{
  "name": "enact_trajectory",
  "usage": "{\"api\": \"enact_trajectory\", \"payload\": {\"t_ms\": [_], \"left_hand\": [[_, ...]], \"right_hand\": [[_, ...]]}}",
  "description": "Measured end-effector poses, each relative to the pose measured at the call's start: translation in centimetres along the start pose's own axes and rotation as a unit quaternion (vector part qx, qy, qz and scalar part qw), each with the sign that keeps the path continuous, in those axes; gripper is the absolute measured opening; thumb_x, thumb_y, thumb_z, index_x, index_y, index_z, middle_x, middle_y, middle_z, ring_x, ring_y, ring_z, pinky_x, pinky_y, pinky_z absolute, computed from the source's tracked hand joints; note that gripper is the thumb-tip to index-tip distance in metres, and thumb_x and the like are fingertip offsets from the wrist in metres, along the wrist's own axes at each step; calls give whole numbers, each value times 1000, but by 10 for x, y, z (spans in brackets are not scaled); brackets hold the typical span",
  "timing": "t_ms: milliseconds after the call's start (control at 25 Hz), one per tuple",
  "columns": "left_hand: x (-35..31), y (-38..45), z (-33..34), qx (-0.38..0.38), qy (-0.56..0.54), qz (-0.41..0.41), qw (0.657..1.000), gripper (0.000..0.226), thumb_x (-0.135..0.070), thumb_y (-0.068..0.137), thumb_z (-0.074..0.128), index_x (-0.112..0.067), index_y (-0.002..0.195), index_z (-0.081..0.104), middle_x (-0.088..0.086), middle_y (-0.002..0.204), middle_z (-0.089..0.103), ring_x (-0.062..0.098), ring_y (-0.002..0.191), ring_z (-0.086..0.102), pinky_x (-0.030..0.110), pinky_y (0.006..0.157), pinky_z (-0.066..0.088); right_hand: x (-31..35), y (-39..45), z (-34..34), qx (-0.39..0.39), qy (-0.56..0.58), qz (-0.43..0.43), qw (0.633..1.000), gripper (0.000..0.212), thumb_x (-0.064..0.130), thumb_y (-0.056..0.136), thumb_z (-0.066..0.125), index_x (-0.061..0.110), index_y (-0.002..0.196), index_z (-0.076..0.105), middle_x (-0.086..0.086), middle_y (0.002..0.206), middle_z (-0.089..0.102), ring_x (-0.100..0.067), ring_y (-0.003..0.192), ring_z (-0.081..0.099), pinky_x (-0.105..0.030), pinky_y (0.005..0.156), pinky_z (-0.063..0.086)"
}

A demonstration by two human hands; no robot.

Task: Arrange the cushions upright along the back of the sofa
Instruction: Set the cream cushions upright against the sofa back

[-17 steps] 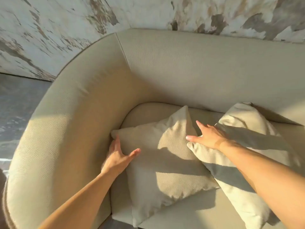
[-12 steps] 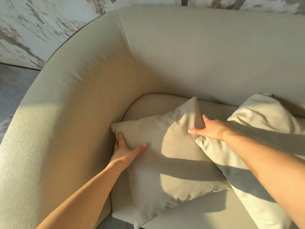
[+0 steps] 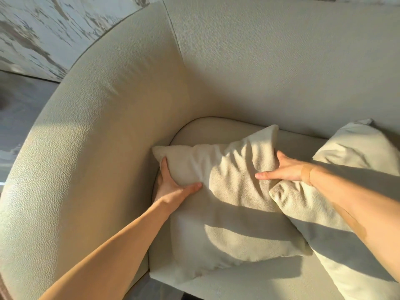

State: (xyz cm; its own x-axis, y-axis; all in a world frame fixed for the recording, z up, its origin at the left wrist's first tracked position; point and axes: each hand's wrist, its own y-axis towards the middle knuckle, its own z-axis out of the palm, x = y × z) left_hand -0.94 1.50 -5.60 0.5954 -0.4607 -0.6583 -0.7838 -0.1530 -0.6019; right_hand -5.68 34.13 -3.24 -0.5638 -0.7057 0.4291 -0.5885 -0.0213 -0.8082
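A beige textured cushion (image 3: 229, 213) lies flat on the seat at the sofa's left end, its fabric bunched between my hands. My left hand (image 3: 173, 187) grips its left edge near the armrest, fingers under, thumb on top. My right hand (image 3: 283, 169) clamps its upper right edge. A second, paler cushion (image 3: 355, 161) leans to the right, partly under my right forearm and overlapping the first one. The sofa back (image 3: 281, 72) rises behind both.
The curved armrest (image 3: 97, 148) wraps around the left side, close to my left hand. A mottled white wall (image 3: 54, 24) stands behind, and grey floor (image 3: 19, 109) shows at the far left. Bare seat (image 3: 216, 131) shows behind the cushion.
Both hands went from resting open on the cushion to gripping its two edges, and the fabric between them has wrinkled. The view has moved closer and lower.
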Motion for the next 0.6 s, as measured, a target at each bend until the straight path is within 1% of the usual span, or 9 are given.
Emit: {"api": "enact_trajectory", "payload": {"t_ms": [80, 120, 240, 320, 360, 400, 440, 520, 600], "left_hand": [[-20, -11, -8, -5, 1, 40, 999, 137, -47, 55, 92, -53, 148, -10, -6, 159, 14, 21, 140, 32, 38, 112, 32], [-30, -17, -13, -9, 0, 67, 998, 136, -42, 58, 92, -52, 148, -9, -5, 157, 15, 17, 137, 32, 34, 109, 32], [-65, -29, -32, -25, 7, 152, 988, 138, -28, 58, 94, -43, 152, -6, -7, 155, 15, 0, 128, 23, 26, 108, 25], [-89, -31, -43, -30, 16, 189, 981, 140, -21, 59, 93, -39, 154, -9, -8, 156, 11, -11, 123, 16, 20, 106, 22], [-102, -30, -48, -35, 21, 201, 979, 140, -18, 60, 92, -38, 154, -10, -7, 156, 11, -13, 121, 15, 17, 104, 22], [-114, -29, -53, -38, 25, 210, 977, 141, -16, 60, 91, -37, 154, -12, -4, 155, 12, -12, 122, 16, 16, 102, 22], [-126, -26, -58, -41, 27, 219, 975, 141, -16, 59, 91, -38, 153, -12, -1, 154, 14, -7, 125, 19, 17, 101, 25], [-147, -18, -66, -41, 25, 231, 972, 143, -16, 58, 92, -41, 152, -13, 1, 151, 18, 7, 132, 26, 24, 102, 31], [-166, -8, -73, -31, 26, 236, 971, 144, -18, 58, 92, -43, 151, -14, 2, 149, 20, 10, 130, 29, 27, 101, 33]], "right_hand": [[-4, -19, 1, -32, 55, -7, 998, 130, 46, 62, 86, 18, 155, -1, -4, 156, 33, -22, 141, 34, -32, 110, 27], [-5, -29, 2, -54, 77, -7, 996, 134, 45, 60, 88, 20, 154, -4, -5, 156, 34, -24, 140, 35, -33, 110, 29], [-5, -54, 2, -134, 139, -15, 981, 141, 42, 60, 89, 21, 153, -14, -8, 157, 31, -28, 143, 31, -34, 110, 28], [0, -65, 1, -180, 192, -40, 964, 143, 38, 59, 91, 23, 153, -15, -8, 156, 31, -26, 142, 31, -34, 112, 27], [4, -68, -2, -201, 213, -59, 954, 143, 35, 58, 92, 24, 153, -14, -6, 155, 33, -25, 141, 33, -33, 112, 27], [9, -70, -6, -225, 227, -78, 944, 140, 31, 57, 93, 26, 153, -10, -3, 151, 36, -23, 138, 36, -32, 111, 29], [15, -71, -11, -252, 236, -94, 934, 137, 28, 57, 94, 27, 152, -5, -1, 145, 40, -23, 135, 40, -31, 109, 31], [28, -72, -23, -296, 235, -115, 919, 133, 28, 55, 94, 28, 151, 2, 3, 133, 43, -26, 130, 45, -31, 104, 34], [41, -71, -35, -322, 227, -127, 910, 133, 33, 53, 95, 30, 150, 3, 0, 135, 44, -26, 129, 46, -29, 102, 35]]}}
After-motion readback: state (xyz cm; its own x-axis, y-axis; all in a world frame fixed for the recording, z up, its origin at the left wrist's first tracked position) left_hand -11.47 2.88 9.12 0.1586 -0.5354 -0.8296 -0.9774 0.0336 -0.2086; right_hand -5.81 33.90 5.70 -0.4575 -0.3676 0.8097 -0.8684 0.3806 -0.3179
